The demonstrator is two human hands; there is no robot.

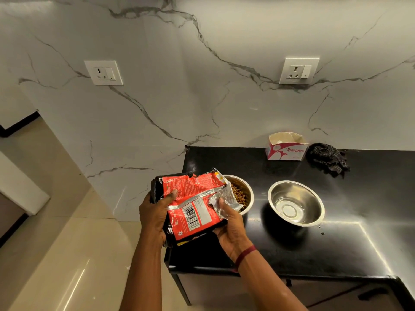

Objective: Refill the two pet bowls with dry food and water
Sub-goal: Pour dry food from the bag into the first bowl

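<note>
Holding a red and black food bag (190,205) over the left end of a black counter (314,248), both hands closed on it. Left hand (155,215) wrapped around the bag's left edge, thumb pressed on the red face. Right hand (231,223) supporting the lower right corner, thumb pinching the silver inner flap at the torn opening. Bag tilted, opening directed toward the left steel bowl (243,194), partly hidden behind the flap. Dry kibble (239,195) visible inside that bowl. Right steel bowl (296,203) just beside it, apart, upright; contents not discernible, possibly bare metal. Red band (246,254) on right wrist. Open white carton (286,147) and crumpled dark cloth (327,159) near the marble wall (202,97), two sockets mounted above.
</note>
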